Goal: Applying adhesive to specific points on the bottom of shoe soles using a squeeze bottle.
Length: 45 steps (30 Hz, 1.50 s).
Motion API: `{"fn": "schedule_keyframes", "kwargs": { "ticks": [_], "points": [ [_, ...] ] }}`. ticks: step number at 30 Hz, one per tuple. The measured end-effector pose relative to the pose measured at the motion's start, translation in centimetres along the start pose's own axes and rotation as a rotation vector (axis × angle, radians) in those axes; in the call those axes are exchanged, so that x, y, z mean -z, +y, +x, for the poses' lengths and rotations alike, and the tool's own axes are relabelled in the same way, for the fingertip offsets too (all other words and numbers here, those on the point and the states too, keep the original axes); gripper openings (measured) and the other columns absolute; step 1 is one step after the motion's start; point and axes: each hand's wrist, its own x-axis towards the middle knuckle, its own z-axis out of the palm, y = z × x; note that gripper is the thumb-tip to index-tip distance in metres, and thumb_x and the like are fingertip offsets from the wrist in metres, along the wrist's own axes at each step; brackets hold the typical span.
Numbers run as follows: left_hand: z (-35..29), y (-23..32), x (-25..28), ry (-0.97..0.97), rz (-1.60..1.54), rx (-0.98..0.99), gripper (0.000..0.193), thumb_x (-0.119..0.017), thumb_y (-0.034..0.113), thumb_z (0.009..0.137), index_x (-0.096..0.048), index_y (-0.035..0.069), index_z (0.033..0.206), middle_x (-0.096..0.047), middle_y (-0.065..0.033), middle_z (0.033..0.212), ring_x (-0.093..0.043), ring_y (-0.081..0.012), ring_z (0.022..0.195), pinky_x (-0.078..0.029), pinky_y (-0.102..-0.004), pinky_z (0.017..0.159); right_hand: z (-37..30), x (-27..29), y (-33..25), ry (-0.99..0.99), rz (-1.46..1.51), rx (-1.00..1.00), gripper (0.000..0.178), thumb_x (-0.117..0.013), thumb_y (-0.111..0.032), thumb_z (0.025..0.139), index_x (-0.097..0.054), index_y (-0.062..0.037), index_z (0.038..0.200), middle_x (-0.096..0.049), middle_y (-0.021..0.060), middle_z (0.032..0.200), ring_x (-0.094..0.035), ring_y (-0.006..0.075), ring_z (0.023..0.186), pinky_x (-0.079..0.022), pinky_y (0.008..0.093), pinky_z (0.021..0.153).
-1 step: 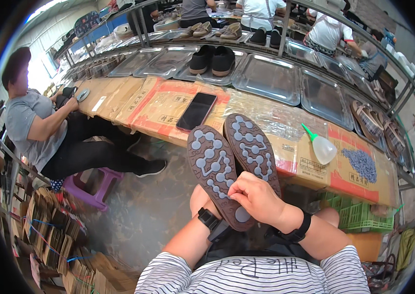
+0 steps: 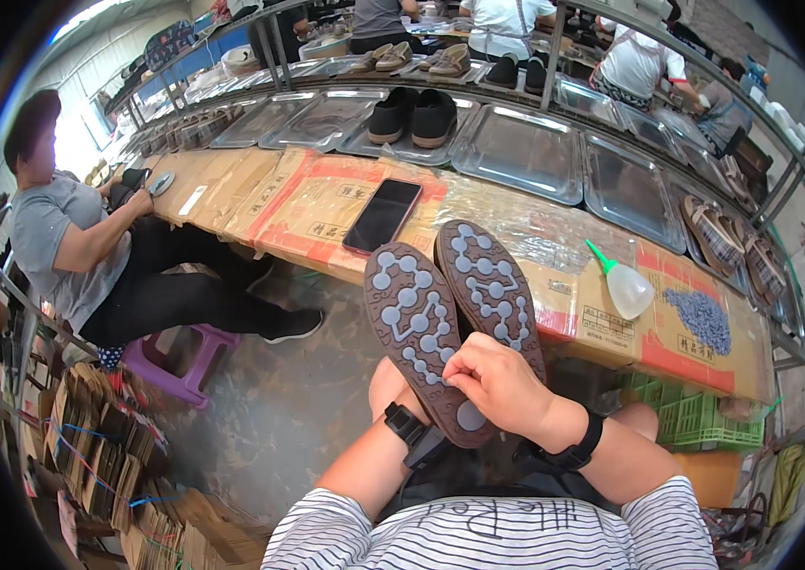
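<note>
Near the middle of the frame, 2 shoes are held with their soles toward the camera: the left shoe point(image 2: 414, 323) overlaps the right shoe point(image 2: 485, 275), and both soles are brown with raised blue-grey dots. The right hand point(image 2: 502, 382) lies over the lower part of them, its thumb and forefinger drawn together at the left sole; whether a small piece sits between the fingertips, I cannot tell. The left hand point(image 2: 410, 397) goes in behind the left shoe, so its fingers are hidden and their grip cannot be told. Each wrist wears 1 dark band.

Above the shoes, a cardboard-covered table point(image 2: 274, 211) crosses the frame. On it, just above and left of the soles, lies a dark phone point(image 2: 381, 217). Right of the soles stand out a white bottle point(image 2: 629, 291) with a green nozzle, lying tilted, and beside it a heap of small blue-grey pieces point(image 2: 701, 320). Beyond the table runs a row of metal trays point(image 2: 519, 152); 1 near the upper middle bears 2 black shoes point(image 2: 412, 116).

At the left, a co-worker point(image 2: 65, 237) in grey sits on a purple stool point(image 2: 174, 372). Stacked cardboard point(image 2: 98, 446) fills the lower left, and a green crate point(image 2: 706, 423) stands at the lower right.
</note>
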Motion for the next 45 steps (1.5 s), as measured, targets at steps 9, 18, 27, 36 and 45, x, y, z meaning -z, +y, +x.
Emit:
{"fn": "schedule_keyframes", "kwargs": {
  "ticks": [9, 18, 27, 36, 45],
  "points": [
    [-0.7, 0.8, 0.7, 0.005, -0.012, -0.01, 0.051, -0.048, 0.018, 0.099, -0.032, 0.007, 0.146, -0.045, -0.0096, 0.141, -0.047, -0.0223, 0.127, -0.042, -0.0375, 0.105, -1.6, -0.6, -0.2, 0.142, -0.243, 0.26, 0.02, -0.065, 0.003, 0.075, -0.064, -0.0013, 0.094, -0.057, 0.0094, 0.087, -0.061, 0.0251, 0.072, -0.05, 0.0346, 0.061],
    [-0.3, 0.7, 0.3, 0.013, -0.01, 0.016, 0.051, -0.049, 0.017, 0.099, -0.032, 0.006, 0.146, -0.045, -0.0097, 0.141, -0.047, -0.0223, 0.127, -0.042, -0.0374, 0.105, -2.3, 0.1, -1.4, -0.048, -0.679, 0.416, 0.036, -0.058, -0.006, 0.076, -0.06, 0.0103, 0.108, -0.054, 0.0125, 0.096, -0.054, 0.0239, 0.075, -0.047, 0.0316, 0.068],
    [0.4, 0.1, -0.6, 0.029, -0.001, 0.009, 0.051, -0.049, 0.017, 0.099, -0.032, 0.006, 0.146, -0.045, -0.0097, 0.141, -0.047, -0.0223, 0.127, -0.042, -0.0373, 0.105, -5.3, 5.6, 0.5, 0.378, -0.392, 0.179, 0.028, -0.059, 0.008, 0.074, -0.067, -0.0058, 0.097, -0.059, 0.0102, 0.089, -0.059, 0.0282, 0.076, -0.049, 0.0365, 0.065],
    [-0.8, -0.3, 0.0, 0.001, 0.074, 0.023, 0.051, -0.049, 0.016, 0.099, -0.032, 0.006, 0.146, -0.045, -0.0097, 0.141, -0.047, -0.0222, 0.127, -0.042, -0.0371, 0.105, -12.1, 16.1, 10.5, 0.889, -0.38, -0.108, 0.02, -0.055, 0.002, 0.091, -0.064, 0.0016, 0.109, -0.062, 0.0061, 0.09, -0.058, 0.0123, 0.079, -0.046, 0.0252, 0.067],
    [-1.7, 0.4, -0.1, -0.104, 0.229, 0.07, 0.051, -0.049, 0.015, 0.099, -0.032, 0.006, 0.146, -0.045, -0.0098, 0.141, -0.047, -0.0222, 0.127, -0.042, -0.037, 0.105, -13.1, 16.6, 13.9, 0.973, 0.066, -0.286, 0.018, -0.056, -0.001, 0.091, -0.065, 0.001, 0.107, -0.059, -0.0012, 0.074, -0.054, 0.004, 0.066, -0.05, 0.0221, 0.058]
  ]
}}
